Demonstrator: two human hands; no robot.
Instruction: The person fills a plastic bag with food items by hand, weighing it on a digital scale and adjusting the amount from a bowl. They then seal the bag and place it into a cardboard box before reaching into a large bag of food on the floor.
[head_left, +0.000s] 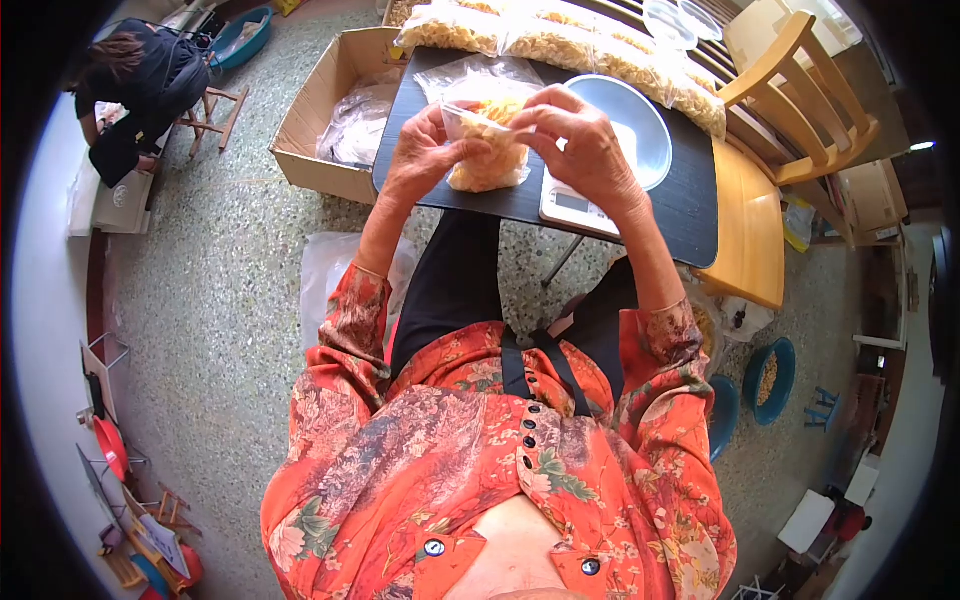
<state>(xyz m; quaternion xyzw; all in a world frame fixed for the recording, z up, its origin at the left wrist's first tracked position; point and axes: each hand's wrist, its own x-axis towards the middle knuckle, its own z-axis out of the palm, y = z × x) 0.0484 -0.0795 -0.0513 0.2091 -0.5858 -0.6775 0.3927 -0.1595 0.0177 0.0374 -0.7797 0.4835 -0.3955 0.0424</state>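
A clear plastic bag of yellow snack pieces (488,165) hangs over the near edge of a small black table (690,210). My left hand (422,152) grips the bag's top on the left side. My right hand (578,142) pinches the bag's mouth from the right. Behind my right hand a white kitchen scale (572,208) carries a round metal bowl (640,125). Loose clear bags (470,78) lie on the table behind the one I hold.
Several filled snack bags (560,42) line the table's far edge. An open cardboard box (330,105) with plastic bags stands left of the table. A wooden chair (790,110) is at right. Blue bowls (768,380) sit on the floor. Another person (135,85) crouches far left.
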